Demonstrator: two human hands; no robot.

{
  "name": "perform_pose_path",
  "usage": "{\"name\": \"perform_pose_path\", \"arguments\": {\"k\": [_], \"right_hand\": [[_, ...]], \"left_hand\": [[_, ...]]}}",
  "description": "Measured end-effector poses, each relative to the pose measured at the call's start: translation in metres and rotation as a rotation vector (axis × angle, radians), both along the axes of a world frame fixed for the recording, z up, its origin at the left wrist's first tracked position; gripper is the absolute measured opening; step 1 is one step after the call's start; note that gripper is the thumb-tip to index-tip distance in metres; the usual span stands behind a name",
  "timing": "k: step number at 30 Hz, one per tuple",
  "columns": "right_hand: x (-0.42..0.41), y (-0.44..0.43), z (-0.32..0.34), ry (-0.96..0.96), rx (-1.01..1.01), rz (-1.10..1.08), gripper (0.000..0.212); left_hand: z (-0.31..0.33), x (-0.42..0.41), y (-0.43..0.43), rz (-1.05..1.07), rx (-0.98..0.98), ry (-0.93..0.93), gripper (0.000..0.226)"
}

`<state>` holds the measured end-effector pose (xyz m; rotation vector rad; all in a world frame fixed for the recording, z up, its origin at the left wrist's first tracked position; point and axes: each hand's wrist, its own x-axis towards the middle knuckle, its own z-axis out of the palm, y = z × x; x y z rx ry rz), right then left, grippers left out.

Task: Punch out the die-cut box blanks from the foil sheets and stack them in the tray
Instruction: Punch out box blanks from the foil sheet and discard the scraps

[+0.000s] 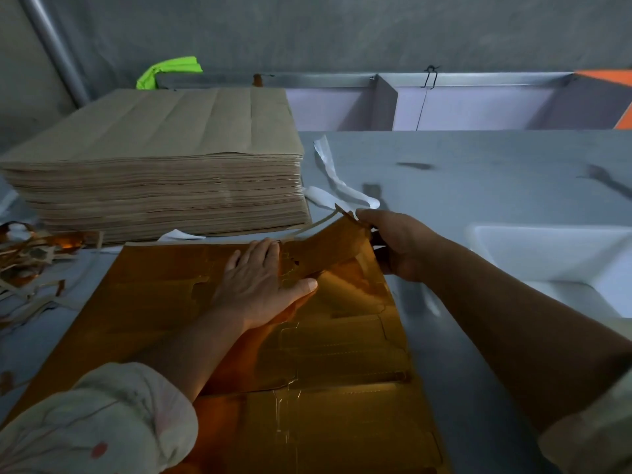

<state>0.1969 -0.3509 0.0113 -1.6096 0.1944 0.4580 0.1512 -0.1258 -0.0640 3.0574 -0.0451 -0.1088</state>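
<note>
While the left hand (260, 282) presses flat, fingers straight, on the gold foil sheet (154, 302) lying on the grey table (478, 172), the right hand (400, 244) grips the sheet's far right corner, which curls up off the surface. A tall stack of brown sheets (154, 172) stands far left, a white tray (547, 248) sits at right, and trimmed strips (27, 261) lie at left.

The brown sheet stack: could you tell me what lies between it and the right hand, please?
In the head view, white paper strips lie on the table there.
</note>
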Motion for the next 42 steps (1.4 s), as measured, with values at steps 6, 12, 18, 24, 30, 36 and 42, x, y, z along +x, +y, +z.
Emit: {"name": "perform_pose_path", "arguments": {"k": [6,12,18,24,30,36,42], "right_hand": [[0.003,-0.001,0.0001,-0.024,-0.109,0.028,0.015],[0.0046,-0.0017,0.0036,-0.119,-0.22,-0.058,0.01],[0.0048,-0.0019,0.0036,-0.186,-0.306,-0.084,0.016],[0.008,-0.0066,0.0034,-0.237,-0.336,-0.125,0.013],[0.0091,-0.007,0.0009,-0.267,-0.389,-0.141,0.013],[0.0087,-0.0059,0.0008,-0.262,-0.421,-0.144,0.017],[0.0082,-0.0072,-0.0018,-0.258,-0.417,-0.152,0.015]], "left_hand": [[-0.0012,-0.0002,0.0005,-0.001,-0.001,-0.008,0.125],[-0.0019,0.0003,0.0012,0.005,0.0,-0.008,0.131],[0.0001,-0.0015,0.0008,0.009,-0.007,0.008,0.131],[0.0018,-0.0012,-0.0005,0.01,-0.001,0.011,0.122],[0.0018,-0.0011,0.0001,0.014,0.006,0.015,0.122],[0.0022,-0.0009,-0.0006,0.016,0.005,0.01,0.121],[0.0071,-0.0032,-0.0038,0.015,0.005,0.023,0.124]]}}
